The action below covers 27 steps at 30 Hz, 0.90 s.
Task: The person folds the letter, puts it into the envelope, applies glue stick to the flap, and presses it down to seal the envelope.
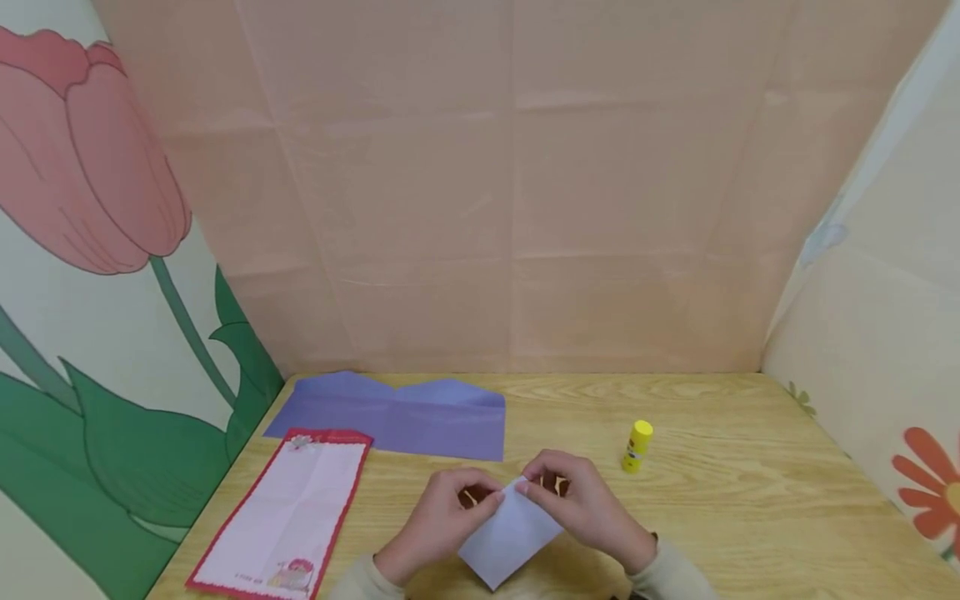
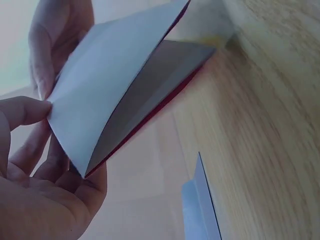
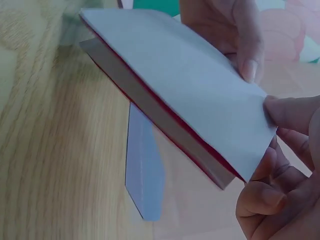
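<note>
The left hand (image 1: 444, 518) and the right hand (image 1: 588, 510) each pinch the folded paper (image 1: 512, 533) between thumb and fingers, close together at its upper corner. This paper is raised over the near part of the table (image 1: 720, 475); whether its lowest corner touches the wood, I cannot tell. In both wrist views, its 2 red-edged layers stand apart along 1 side.

Because of this gap, I judge that the layers could slide against each other, and a crease pressed then would come out crooked. If the 2 hands pull in opposite directions, the paper could tear at the pinched corner. Without firm support under it, it may also bend in a wrong place. The yellow stick (image 1: 637, 447), probably glue, stands upright beyond the right hand; a careless forearm could knock it over and make it roll.

About writing: the stick has a dark printed label, too small for reading. The red-bordered sheet (image 1: 300, 492) carries 1 short line beside a small drawing, also not legible. On the purple paper (image 1: 442, 429) I see no print.
</note>
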Each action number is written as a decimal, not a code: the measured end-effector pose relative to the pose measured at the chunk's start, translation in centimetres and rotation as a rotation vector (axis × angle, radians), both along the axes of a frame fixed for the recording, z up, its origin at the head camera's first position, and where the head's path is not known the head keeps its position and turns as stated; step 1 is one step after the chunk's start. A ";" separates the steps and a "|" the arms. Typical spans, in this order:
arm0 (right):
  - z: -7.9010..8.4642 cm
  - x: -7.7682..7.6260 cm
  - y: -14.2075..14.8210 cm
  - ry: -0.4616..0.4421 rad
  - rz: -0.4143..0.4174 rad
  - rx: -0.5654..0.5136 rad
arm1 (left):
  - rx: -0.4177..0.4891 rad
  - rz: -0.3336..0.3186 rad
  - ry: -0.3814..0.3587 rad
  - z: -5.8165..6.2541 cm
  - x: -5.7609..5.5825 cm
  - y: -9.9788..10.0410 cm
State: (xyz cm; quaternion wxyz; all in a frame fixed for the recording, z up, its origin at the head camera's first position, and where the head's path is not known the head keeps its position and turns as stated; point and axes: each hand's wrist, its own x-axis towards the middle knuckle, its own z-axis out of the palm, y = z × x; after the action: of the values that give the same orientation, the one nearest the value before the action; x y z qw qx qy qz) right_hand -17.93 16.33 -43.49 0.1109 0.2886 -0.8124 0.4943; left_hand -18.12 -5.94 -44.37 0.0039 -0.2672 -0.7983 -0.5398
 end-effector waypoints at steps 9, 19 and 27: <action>0.3 0.1 -0.1 -0.009 0.023 0.043 | -0.005 -0.004 0.008 0.4 0.1 0.4; 0.2 0.3 -0.4 -0.025 0.057 0.030 | -0.004 -0.024 0.019 0.5 0.4 0.6; 0.5 -0.4 0.0 -0.041 -0.004 0.078 | -0.017 0.010 -0.021 0.4 0.3 0.8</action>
State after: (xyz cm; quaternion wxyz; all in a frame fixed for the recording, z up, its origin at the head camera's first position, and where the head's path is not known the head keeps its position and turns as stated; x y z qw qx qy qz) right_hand -18.29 16.35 -43.01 0.0837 0.2807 -0.8339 0.4678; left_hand -17.78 -5.18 -43.94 -0.0039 -0.2577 -0.8041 -0.5357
